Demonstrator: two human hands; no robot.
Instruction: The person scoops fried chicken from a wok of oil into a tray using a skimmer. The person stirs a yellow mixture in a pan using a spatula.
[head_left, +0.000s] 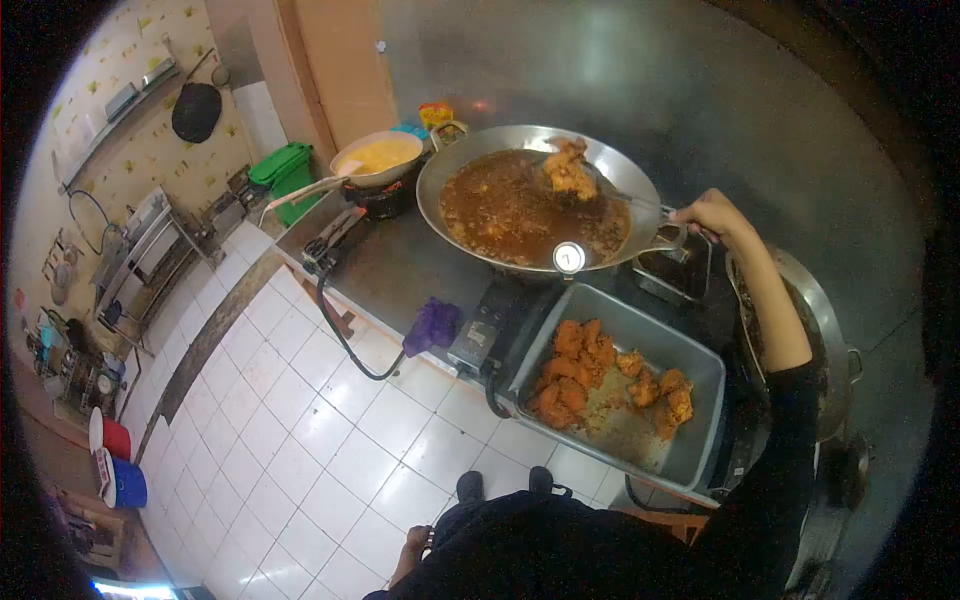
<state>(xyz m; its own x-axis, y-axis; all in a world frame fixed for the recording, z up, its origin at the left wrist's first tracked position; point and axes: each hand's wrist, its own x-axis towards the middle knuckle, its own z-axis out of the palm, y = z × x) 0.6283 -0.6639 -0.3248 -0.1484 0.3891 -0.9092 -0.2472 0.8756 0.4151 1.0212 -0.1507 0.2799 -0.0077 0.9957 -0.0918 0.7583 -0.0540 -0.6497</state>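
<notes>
My right hand (pixel 712 218) is closed round the handle of a skimmer (pixel 640 203) at the right side of a large wok (pixel 480 135). Fried chicken (pixel 570 172) rests on the skimmer's head, above the brown bubbling oil (pixel 510 205). A round dial thermometer (pixel 569 258) sits at the wok's near rim. Below the wok, a grey tub (pixel 700 370) holds several orange-brown fried pieces (pixel 565 375). Low in the view, my left hand (pixel 413 548) hangs beside my body, fingers curled near a small dark object I cannot make out.
A smaller pan (pixel 378 160) with yellow liquid stands left of the wok, its long handle sticking out. Another large wok (pixel 815 300) is at the right. A purple cloth (pixel 433 326) and a black hose (pixel 335 335) lie at the counter's front edge. A green bin (pixel 285 180) stands behind.
</notes>
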